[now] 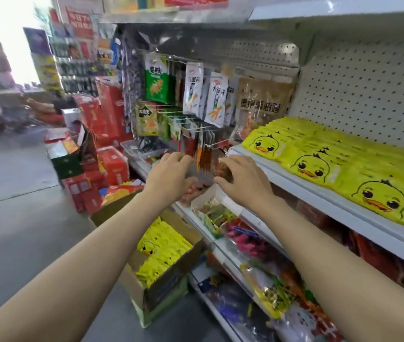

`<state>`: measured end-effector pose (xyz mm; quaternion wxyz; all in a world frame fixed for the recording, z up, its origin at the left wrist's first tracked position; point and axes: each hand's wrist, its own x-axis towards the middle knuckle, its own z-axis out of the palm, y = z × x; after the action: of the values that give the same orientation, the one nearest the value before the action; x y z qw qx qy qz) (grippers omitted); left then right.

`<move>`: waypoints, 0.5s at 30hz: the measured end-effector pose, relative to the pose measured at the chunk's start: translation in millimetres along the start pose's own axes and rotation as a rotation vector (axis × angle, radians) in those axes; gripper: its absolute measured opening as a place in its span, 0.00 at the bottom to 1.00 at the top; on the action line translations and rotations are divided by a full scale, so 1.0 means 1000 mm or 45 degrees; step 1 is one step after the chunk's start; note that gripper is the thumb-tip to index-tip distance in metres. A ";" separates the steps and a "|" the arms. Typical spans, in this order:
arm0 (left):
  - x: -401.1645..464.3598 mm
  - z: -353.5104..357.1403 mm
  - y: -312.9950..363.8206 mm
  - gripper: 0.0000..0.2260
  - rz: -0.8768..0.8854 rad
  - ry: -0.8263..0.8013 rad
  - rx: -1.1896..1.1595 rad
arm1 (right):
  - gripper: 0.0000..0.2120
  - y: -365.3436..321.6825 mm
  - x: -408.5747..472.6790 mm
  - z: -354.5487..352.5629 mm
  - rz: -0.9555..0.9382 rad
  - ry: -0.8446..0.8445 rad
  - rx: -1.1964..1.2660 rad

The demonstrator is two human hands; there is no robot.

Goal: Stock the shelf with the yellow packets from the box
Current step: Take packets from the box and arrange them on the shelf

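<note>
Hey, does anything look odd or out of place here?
Yes: both hands, left hand and right hand, are at small hanging packets, not the yellow packets waiting in the box.

Shop aisle, non-task stock
Snack bags on pegboard hooks point(217, 99), green bag point(156, 80) top left, brown bag point(261, 102) at right; red cartons point(107, 124) stacked on floor; mixed snack packs on lower shelves point(252, 245).
</note>
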<state>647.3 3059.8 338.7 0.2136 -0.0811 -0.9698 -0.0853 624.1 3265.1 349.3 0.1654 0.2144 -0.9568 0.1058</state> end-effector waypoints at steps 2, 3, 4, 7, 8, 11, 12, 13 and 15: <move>0.012 0.011 -0.040 0.23 -0.032 -0.023 0.025 | 0.27 -0.018 0.034 0.028 -0.013 -0.033 0.031; 0.018 0.016 -0.059 0.23 -0.042 -0.040 0.035 | 0.27 -0.028 0.052 0.043 -0.020 -0.048 0.043; 0.025 0.022 -0.079 0.23 -0.050 -0.056 0.043 | 0.27 -0.037 0.069 0.058 -0.029 -0.067 0.055; 0.047 0.040 -0.139 0.23 -0.081 -0.102 0.051 | 0.27 -0.064 0.120 0.103 -0.040 -0.163 0.109; 0.054 0.047 -0.158 0.23 -0.097 -0.129 0.050 | 0.27 -0.072 0.135 0.118 -0.032 -0.193 0.127; 0.073 0.072 -0.206 0.21 -0.109 -0.224 0.052 | 0.26 -0.090 0.173 0.160 -0.020 -0.228 0.152; 0.078 0.082 -0.221 0.21 -0.111 -0.247 0.053 | 0.26 -0.094 0.183 0.173 -0.017 -0.245 0.163; 0.083 0.091 -0.234 0.21 -0.111 -0.259 0.050 | 0.25 -0.097 0.192 0.187 -0.009 -0.272 0.167; 0.092 0.112 -0.257 0.20 -0.115 -0.299 0.039 | 0.26 -0.100 0.208 0.213 0.011 -0.324 0.149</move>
<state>470.4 2843.5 244.2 0.0957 -0.0434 -0.9920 -0.0699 433.6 3040.7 241.0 0.0296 0.2313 -0.9632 0.1339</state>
